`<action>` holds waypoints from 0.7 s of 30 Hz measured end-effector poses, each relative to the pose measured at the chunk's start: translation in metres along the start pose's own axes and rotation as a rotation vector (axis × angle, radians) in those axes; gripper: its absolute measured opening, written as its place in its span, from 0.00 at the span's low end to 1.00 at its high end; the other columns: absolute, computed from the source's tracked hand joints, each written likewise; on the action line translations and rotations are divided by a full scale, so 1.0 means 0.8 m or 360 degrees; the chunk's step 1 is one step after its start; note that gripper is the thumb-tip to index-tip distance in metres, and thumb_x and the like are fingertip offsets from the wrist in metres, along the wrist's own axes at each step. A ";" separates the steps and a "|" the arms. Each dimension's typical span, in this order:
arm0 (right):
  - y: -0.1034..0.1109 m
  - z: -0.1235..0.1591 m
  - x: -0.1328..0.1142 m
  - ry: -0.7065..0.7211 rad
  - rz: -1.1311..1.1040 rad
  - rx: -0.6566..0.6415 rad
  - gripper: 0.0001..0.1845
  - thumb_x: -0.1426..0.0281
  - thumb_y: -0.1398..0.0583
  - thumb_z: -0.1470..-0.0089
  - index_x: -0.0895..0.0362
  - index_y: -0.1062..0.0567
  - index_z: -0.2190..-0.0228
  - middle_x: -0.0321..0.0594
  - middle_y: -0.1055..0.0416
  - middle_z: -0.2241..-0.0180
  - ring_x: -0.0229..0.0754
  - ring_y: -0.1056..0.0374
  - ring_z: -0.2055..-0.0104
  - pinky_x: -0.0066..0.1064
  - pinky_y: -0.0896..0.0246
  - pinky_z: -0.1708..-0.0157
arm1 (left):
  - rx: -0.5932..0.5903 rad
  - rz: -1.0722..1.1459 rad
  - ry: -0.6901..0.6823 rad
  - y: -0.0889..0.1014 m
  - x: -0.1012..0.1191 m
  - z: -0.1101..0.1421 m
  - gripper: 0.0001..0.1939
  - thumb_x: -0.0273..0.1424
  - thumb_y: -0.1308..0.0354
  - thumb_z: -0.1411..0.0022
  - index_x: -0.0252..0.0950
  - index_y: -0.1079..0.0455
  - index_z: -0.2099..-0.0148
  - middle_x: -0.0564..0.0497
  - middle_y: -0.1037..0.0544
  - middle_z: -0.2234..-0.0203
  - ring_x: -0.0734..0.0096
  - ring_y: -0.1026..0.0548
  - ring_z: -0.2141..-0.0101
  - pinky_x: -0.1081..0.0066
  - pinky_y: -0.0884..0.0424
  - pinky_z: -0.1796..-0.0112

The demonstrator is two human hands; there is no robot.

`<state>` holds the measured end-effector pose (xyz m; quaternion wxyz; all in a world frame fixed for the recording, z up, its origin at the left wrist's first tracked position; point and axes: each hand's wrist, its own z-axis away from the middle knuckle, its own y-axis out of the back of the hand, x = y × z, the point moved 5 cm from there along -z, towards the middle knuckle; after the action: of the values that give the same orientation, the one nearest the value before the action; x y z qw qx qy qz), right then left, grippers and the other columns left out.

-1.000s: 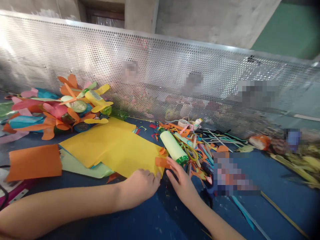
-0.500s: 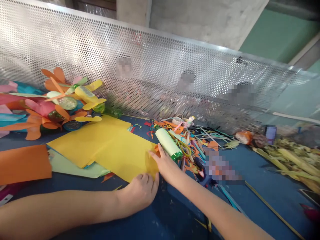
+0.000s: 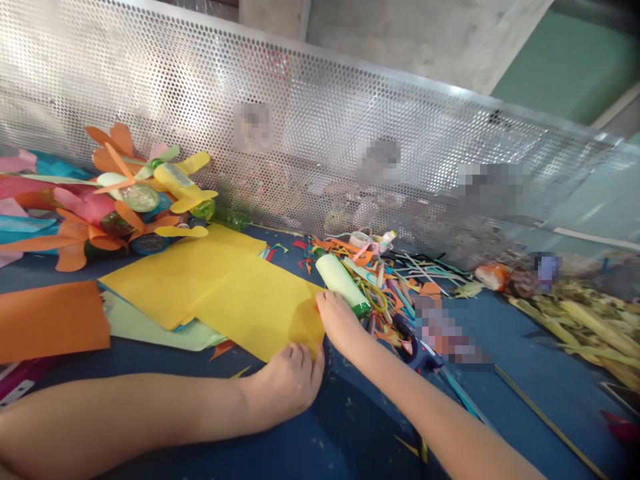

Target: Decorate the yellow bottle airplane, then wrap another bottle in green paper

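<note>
My left hand (image 3: 293, 380) is closed on the near right corner of a sheet of yellow paper (image 3: 255, 303). My right hand (image 3: 343, 325) has its fingers together at the right edge of the same sheet, gripping it there; its fingertips are partly hidden. Another yellow sheet (image 3: 165, 283) lies beneath it to the left, over pale green paper (image 3: 160, 327). Just beyond my right hand lies a green bottle (image 3: 343, 283) wrapped in pale green paper.
Bottles dressed with paper petals (image 3: 120, 200) are heaped at the left, near an orange sheet (image 3: 50, 320). Paper scraps, strips and scissors (image 3: 423, 357) litter the right. A perforated metal panel (image 3: 300, 127) stands behind, with people beyond it. Corn husks (image 3: 585, 320) lie far right.
My right hand's fingers have drawn together at the paper's right edge, where they were more spread before. My left hand keeps its hold. The whole view has shifted slightly.
</note>
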<state>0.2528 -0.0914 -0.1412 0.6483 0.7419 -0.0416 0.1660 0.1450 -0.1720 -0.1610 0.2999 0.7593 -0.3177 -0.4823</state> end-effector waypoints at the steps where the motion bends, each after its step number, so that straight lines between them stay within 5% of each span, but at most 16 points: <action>1: 0.002 0.004 -0.001 0.0045 -0.0015 -0.0001 0.15 0.86 0.48 0.48 0.62 0.26 0.67 0.52 0.28 0.64 0.50 0.33 0.60 0.36 0.38 0.61 | 0.0005 0.0004 -0.0001 0.000 0.000 0.000 0.21 0.19 0.56 0.42 0.18 0.36 0.47 0.35 0.23 0.68 0.58 0.24 0.70 0.64 0.29 0.72; 9: 0.001 0.031 0.004 -0.0111 -0.0094 0.0109 0.10 0.78 0.48 0.42 0.59 0.27 0.63 0.50 0.29 0.64 0.50 0.33 0.62 0.38 0.38 0.63 | -0.0010 0.0042 0.0019 0.002 -0.002 0.000 0.20 0.20 0.55 0.41 0.19 0.35 0.48 0.34 0.23 0.66 0.58 0.23 0.69 0.64 0.28 0.71; 15: -0.015 0.040 -0.003 -0.0097 0.0013 0.0072 0.11 0.82 0.49 0.42 0.60 0.29 0.64 0.48 0.29 0.67 0.49 0.33 0.62 0.37 0.37 0.62 | 0.0009 0.0037 0.0034 0.001 -0.001 0.000 0.20 0.20 0.54 0.41 0.18 0.36 0.48 0.34 0.23 0.69 0.58 0.24 0.70 0.64 0.28 0.73; 21: 0.030 0.037 0.024 -0.0044 -0.0139 0.0272 0.13 0.81 0.51 0.40 0.59 0.29 0.67 0.43 0.28 0.71 0.45 0.31 0.67 0.33 0.38 0.65 | -0.0007 0.0053 0.0004 0.001 -0.001 -0.001 0.21 0.19 0.54 0.42 0.17 0.37 0.46 0.36 0.23 0.70 0.58 0.24 0.71 0.65 0.29 0.74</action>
<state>0.2702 -0.1209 -0.1158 0.5885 0.7979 -0.0038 0.1301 0.1454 -0.1719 -0.1597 0.3099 0.7539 -0.3289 -0.4769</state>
